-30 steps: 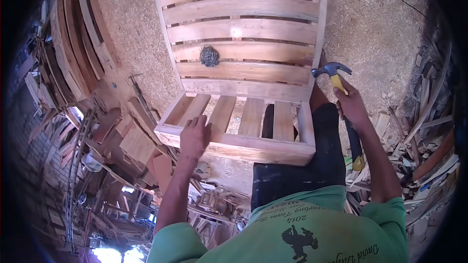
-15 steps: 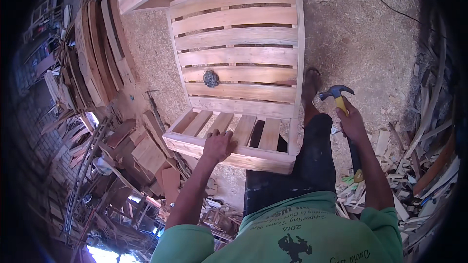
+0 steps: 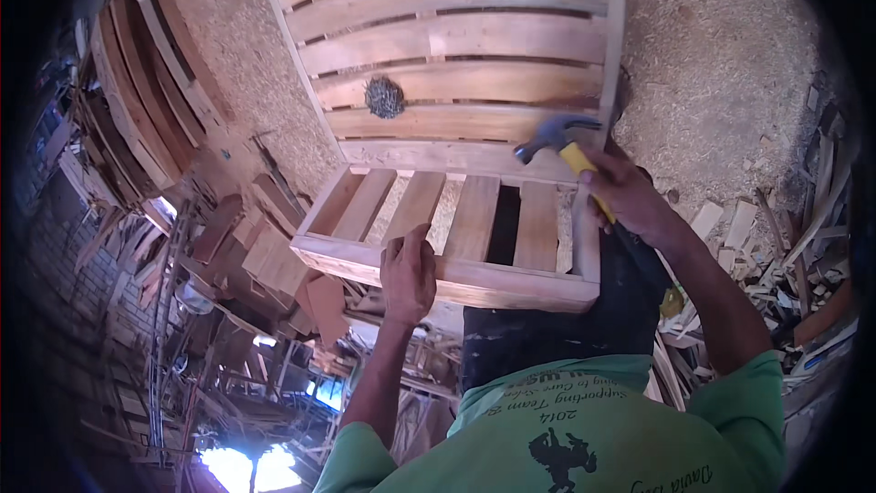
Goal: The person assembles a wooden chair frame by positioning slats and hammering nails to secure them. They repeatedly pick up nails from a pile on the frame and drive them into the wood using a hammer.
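Note:
A slatted wooden frame [image 3: 365, 276], like a chair or bench section, has its short slatted end close to my body and its long slatted panel [image 3: 438, 36] stretching away. My left hand [image 3: 408, 274] is at the near rail, fingers curled and bunched at the end of a slat [image 3: 415, 205]; anything between the fingertips is too small to make out. My right hand [image 3: 630, 196] grips a claw hammer [image 3: 552, 135] by its yellow and black handle, the head raised over the right part of the frame. A pile of nails [image 3: 384, 97] lies on the panel's slats.
Long curved boards [image 3: 137, 82] lean at the left. Stacked wood pieces [image 3: 278, 260] are at the lower left, and offcuts [image 3: 739, 219] litter the right side. Wood shavings [image 3: 721, 82] cover the floor.
The hammer has swung left and inward from beside my right leg to above the frame. My left hand's fingers have drawn together at the rail. The view has shifted closer to the frame.

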{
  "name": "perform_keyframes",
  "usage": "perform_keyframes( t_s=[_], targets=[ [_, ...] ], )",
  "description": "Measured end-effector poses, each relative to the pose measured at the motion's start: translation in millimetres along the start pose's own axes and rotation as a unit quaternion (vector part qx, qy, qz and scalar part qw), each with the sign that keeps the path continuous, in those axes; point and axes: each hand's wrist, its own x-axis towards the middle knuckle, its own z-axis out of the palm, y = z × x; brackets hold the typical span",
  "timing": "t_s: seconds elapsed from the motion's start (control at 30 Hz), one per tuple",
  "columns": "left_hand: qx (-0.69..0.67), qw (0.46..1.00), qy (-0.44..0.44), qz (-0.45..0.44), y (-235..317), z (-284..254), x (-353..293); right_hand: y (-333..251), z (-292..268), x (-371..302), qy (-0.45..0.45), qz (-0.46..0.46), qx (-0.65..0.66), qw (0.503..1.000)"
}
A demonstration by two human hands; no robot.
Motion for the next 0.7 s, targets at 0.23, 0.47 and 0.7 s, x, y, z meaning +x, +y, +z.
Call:
perform_keyframes(
  t_s=[0.23, 0.47, 0.7],
  targets=[
    [-0.058, 0.996, 0.071, 0.023, -21, 3, 1, -19, 84, 74, -0.184, 0.16, -0.107, 0.964],
    [0.021, 0.97, 0.241, 0.003, -71, 19, 1, -40, 84, 139, -0.22, 0.186, -0.156, 0.945],
    [-0.001, 0.966, 0.258, -0.006, -78, 29, -3, -50, 105, 150, -0.18, 0.208, -0.21, 0.938]
  ],
)
